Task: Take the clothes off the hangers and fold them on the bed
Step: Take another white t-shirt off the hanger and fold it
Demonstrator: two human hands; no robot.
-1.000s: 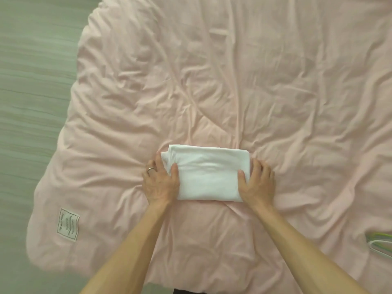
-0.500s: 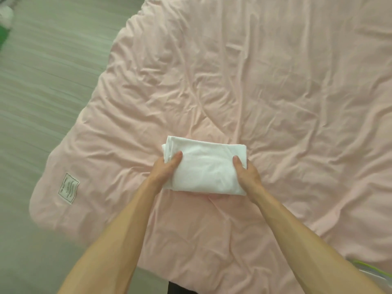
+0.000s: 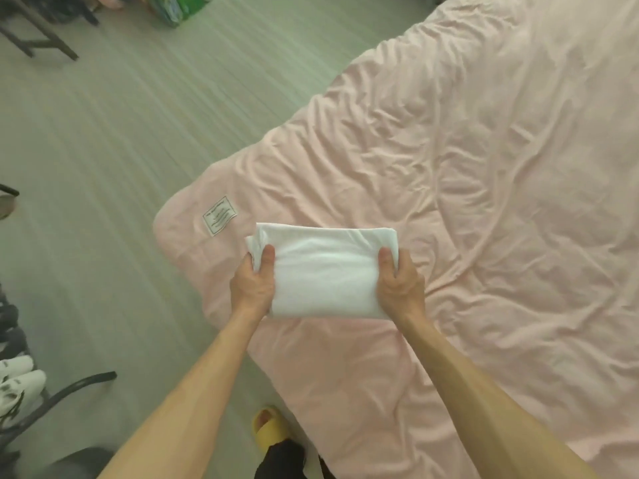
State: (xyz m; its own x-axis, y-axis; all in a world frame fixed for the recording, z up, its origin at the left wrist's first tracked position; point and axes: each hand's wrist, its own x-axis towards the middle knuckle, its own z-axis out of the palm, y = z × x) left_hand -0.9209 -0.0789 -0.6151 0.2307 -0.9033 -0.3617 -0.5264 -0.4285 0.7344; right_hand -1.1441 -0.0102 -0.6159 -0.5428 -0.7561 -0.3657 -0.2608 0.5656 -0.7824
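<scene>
Head view, left hand (image 3: 253,284), right hand (image 3: 398,283), both gripping folded garment (image 3: 325,271)

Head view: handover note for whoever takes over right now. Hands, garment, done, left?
Left hand: grips the left end of the folded white cloth garment, thumb on top.
Right hand: grips its right end likewise.
Garment: held over the rumpled pink bed cover, near its corner with the white label.
Done: this piece is folded.
Left: set it down on the bed; no hanger shows in this view.
</scene>
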